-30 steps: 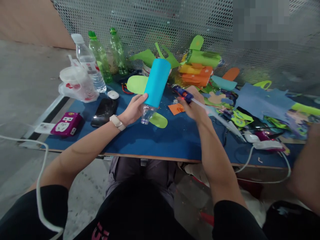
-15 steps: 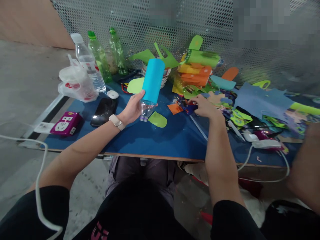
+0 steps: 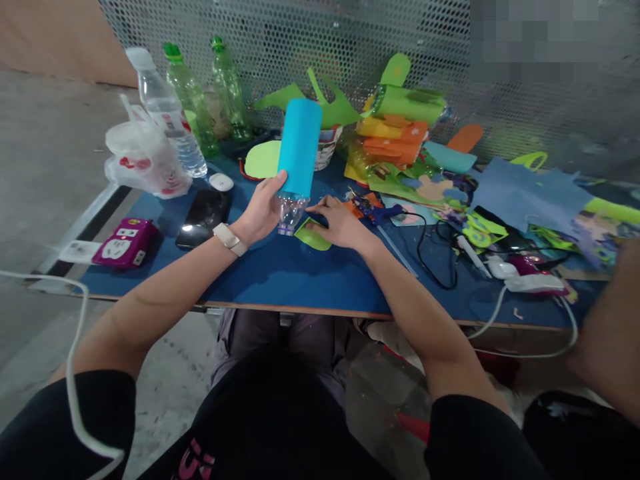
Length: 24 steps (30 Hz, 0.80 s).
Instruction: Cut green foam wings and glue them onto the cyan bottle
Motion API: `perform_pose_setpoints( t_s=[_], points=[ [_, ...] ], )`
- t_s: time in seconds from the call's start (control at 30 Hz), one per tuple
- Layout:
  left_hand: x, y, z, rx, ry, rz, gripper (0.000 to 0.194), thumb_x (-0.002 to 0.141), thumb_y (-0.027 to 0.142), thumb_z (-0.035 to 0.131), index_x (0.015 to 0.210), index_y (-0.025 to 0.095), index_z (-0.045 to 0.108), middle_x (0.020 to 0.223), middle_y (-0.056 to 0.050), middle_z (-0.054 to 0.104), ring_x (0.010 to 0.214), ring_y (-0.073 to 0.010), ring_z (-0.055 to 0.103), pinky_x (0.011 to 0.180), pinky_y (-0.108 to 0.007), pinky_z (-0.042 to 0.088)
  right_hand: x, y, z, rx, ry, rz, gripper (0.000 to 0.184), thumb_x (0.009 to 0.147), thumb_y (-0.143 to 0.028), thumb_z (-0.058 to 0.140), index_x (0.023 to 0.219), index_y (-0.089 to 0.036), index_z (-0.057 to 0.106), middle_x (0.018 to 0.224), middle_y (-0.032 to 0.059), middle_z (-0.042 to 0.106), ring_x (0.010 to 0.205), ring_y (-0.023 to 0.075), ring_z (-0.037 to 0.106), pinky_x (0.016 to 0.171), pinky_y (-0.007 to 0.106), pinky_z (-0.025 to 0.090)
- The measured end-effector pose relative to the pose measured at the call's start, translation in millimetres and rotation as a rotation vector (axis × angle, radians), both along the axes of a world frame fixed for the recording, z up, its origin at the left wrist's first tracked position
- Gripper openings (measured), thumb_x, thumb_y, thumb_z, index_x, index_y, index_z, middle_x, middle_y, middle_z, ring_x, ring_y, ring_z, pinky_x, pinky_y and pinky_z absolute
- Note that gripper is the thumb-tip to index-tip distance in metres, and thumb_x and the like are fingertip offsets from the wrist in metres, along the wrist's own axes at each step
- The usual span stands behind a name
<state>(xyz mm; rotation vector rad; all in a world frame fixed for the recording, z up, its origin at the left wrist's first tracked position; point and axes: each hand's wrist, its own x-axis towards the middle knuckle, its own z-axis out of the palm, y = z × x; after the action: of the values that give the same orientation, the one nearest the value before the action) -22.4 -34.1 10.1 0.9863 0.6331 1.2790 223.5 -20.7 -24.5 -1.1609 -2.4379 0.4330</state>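
My left hand [image 3: 263, 213] grips a clear plastic bottle wrapped in light-blue foam [image 3: 299, 155], held tilted with its neck down just above the blue table [image 3: 280, 273]. A green foam wing [image 3: 263, 159] sticks out behind the bottle. My right hand [image 3: 336, 223] rests flat on a small green foam piece [image 3: 313, 237] lying on the table right under the bottle's neck; its fingers press the piece. The blue glue gun [image 3: 377, 213] lies on the table just right of that hand, with its black cord trailing away.
Three bottles [image 3: 200, 100], a plastic bag [image 3: 143, 160], a black phone [image 3: 203, 217] and a purple power strip [image 3: 123, 241] sit at the left. Foam scraps and foam-covered bottles [image 3: 405, 127] fill the back and right. Another person's arm [image 3: 607, 333] is at the right edge.
My right hand put the glue gun down on the table, then moved left onto the green foam piece. The left hand kept the blue bottle, shifting it slightly.
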Motion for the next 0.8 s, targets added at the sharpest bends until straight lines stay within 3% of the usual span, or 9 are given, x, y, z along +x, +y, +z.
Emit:
perform_pose_setpoints(
  t_s=[0.1,0.27,0.37,0.5,0.7,0.8],
  points=[
    [-1.1,0.4,-2.6,0.011,0.003,-0.008,0.072,0.093,0.084,0.090,0.127,0.021,0.082,0.123,-0.017,0.089,0.140,-0.0454,0.082,0.117,-0.059,0.072,-4.3,6.9,-7.4,0.005,0.026,-0.035,0.029,0.115,-0.036,0.070,0.137,-0.025,0.085,0.131,0.0171,0.068,0.131,0.0414,0.071,0.119,0.066,0.064],
    [-3.1,1.1,-2.6,0.009,0.008,-0.016,0.062,0.093,0.078,0.092,0.119,0.022,0.084,0.120,-0.015,0.089,0.139,-0.0437,0.082,0.114,-0.056,0.073,-4.4,9.3,-1.3,0.007,0.090,-0.011,0.017,0.112,-0.024,0.067,0.115,-0.025,0.083,0.130,0.0153,0.068,0.122,0.0353,0.073,0.114,0.060,0.065],
    [-1.9,0.6,0.0,0.005,0.009,-0.002,0.061,0.094,0.075,0.093,0.118,0.019,0.084,0.119,-0.015,0.089,0.134,-0.0396,0.085,0.112,-0.051,0.074,1.7,5.5,5.5,-0.005,0.175,0.002,0.015,0.114,-0.027,0.062,0.113,-0.024,0.077,0.127,0.0146,0.070,0.104,0.0299,0.074,0.103,0.054,0.067],
    [0.1,-2.1,3.3,-0.032,0.007,0.003,0.069,0.097,0.079,0.089,0.128,0.018,0.084,0.114,-0.015,0.089,0.127,-0.0361,0.087,0.107,-0.047,0.075,14.0,4.2,13.0,-0.084,0.364,-0.065,0.012,0.117,-0.037,0.062,0.114,-0.027,0.067,0.104,0.0078,0.076,0.093,0.0280,0.075,0.092,0.051,0.065],
    [-1.4,-6.0,5.9,-0.040,0.008,-0.006,0.075,0.090,0.080,0.095,0.129,0.017,0.083,0.122,-0.017,0.090,0.134,-0.0402,0.084,0.114,-0.052,0.073,22.0,11.7,15.9,-0.142,0.704,-0.192,0.021,0.100,-0.040,0.083,0.105,-0.029,0.066,0.091,0.0024,0.075,0.079,0.0233,0.074,0.079,0.045,0.068],
    [-1.6,-5.1,4.9,-0.041,0.011,-0.002,0.076,0.091,0.081,0.094,0.130,0.018,0.083,0.122,-0.017,0.089,0.136,-0.0401,0.084,0.114,-0.052,0.073,24.0,15.2,15.1,-0.112,0.811,-0.256,0.022,0.089,-0.034,0.087,0.104,-0.029,0.071,0.091,0.0018,0.075,0.083,0.0229,0.074,0.083,0.045,0.070]
  ],
)
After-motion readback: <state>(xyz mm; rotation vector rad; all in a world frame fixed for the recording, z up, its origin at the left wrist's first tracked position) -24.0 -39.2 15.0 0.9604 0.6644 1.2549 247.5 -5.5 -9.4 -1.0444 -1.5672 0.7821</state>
